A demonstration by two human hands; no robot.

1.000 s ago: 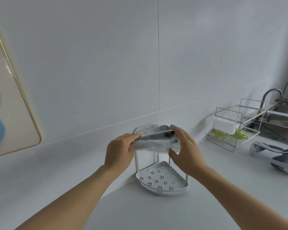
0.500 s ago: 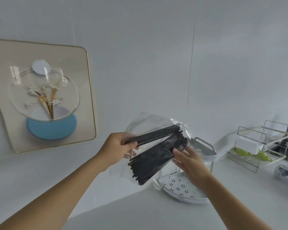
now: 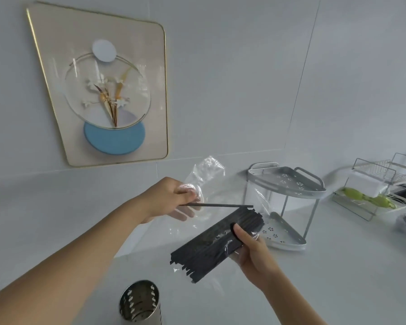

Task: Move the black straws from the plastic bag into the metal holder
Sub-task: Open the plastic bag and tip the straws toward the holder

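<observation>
Black straws are lying in a thick bunch inside the clear plastic bag, and the right hand is gripping that bunch from below, with the thumb pressing on top. The left hand is pinching one single straw by its end, and that straw is sticking out flat to the right, just above the bunch. Half a second ago this straw was still lying close against the others; now it is pulled apart from them. The bunch is sitting lower than before. The shiny metal holder is now showing at the bottom, standing upright on the white counter, below the hands. The grey corner shelf is standing behind the straws.
</observation>
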